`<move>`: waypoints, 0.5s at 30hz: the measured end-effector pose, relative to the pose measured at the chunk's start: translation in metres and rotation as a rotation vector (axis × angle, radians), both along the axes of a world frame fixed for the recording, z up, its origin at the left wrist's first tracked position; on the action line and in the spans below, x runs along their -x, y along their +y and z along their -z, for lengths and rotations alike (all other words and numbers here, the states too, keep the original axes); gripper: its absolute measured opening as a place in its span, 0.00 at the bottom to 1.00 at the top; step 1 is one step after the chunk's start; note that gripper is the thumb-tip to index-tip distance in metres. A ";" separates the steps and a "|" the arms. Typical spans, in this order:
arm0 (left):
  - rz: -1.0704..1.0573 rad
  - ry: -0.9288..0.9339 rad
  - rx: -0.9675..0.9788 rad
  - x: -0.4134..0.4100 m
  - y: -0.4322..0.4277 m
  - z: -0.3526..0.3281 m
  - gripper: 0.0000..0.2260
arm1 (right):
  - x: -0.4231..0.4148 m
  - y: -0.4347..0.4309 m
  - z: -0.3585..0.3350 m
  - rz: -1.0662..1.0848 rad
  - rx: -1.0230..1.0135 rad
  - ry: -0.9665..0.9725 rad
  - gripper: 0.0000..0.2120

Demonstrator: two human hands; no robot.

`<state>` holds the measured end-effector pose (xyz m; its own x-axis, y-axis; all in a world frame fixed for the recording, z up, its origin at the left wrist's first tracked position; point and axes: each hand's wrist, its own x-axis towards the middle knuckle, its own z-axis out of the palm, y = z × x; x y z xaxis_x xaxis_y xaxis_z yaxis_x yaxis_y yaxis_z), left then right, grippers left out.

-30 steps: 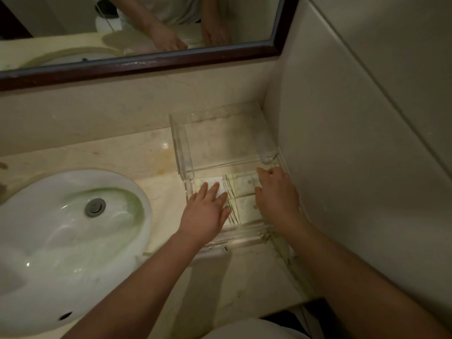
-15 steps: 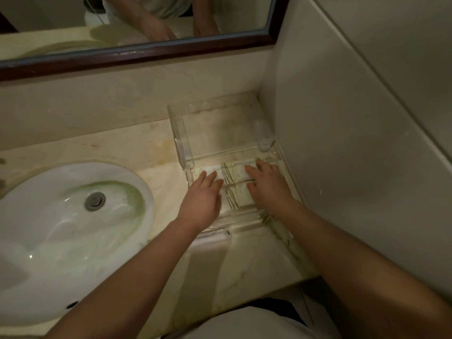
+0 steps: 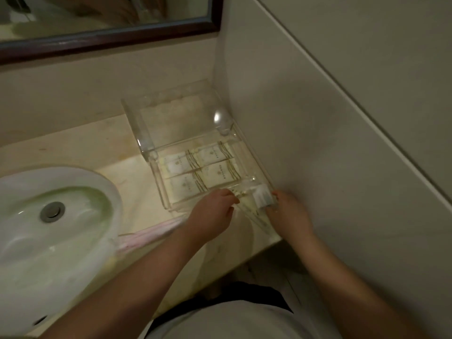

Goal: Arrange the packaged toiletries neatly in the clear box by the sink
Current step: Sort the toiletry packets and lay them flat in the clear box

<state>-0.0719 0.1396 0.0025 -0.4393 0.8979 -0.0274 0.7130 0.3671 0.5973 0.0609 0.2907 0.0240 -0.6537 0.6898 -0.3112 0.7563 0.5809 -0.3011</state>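
Observation:
The clear box (image 3: 158, 184) stands in the counter's corner by the wall, its lid (image 3: 176, 118) tilted up at the back. Inside lie several flat cream toiletry packets (image 3: 221, 173) with dark stripes, side by side in two rows. A long clear packet with a white end (image 3: 262, 197) lies slanted over the box's front right corner, blurred. My left hand (image 3: 214, 212) pinches it at the box's front edge. My right hand (image 3: 289, 214) holds its white end next to the wall.
A white oval sink (image 3: 49, 231) with a metal drain (image 3: 52, 211) fills the left. A pink-striped long packet (image 3: 151, 234) lies on the marble counter (image 3: 127, 182) between sink and box. A dark-framed mirror (image 3: 110, 35) hangs above; the tiled wall (image 3: 318, 143) is close on the right.
Both hands have pulled back from the packets inside the box to its front edge and now hold a long packet. The flat packets lie uncovered in rows. The view has shifted right.

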 end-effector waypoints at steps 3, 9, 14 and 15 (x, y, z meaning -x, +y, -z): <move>0.018 0.027 0.051 -0.013 0.011 0.003 0.17 | -0.013 -0.013 0.012 -0.017 -0.018 -0.085 0.23; -0.375 0.087 0.059 -0.012 -0.006 0.000 0.10 | -0.011 -0.014 0.020 -0.002 -0.005 -0.096 0.26; -0.573 0.127 0.100 -0.012 -0.065 -0.002 0.04 | -0.010 -0.013 0.018 -0.038 0.108 -0.055 0.19; -0.596 0.133 0.128 -0.014 -0.074 0.001 0.04 | -0.010 -0.015 0.018 -0.036 0.121 -0.047 0.18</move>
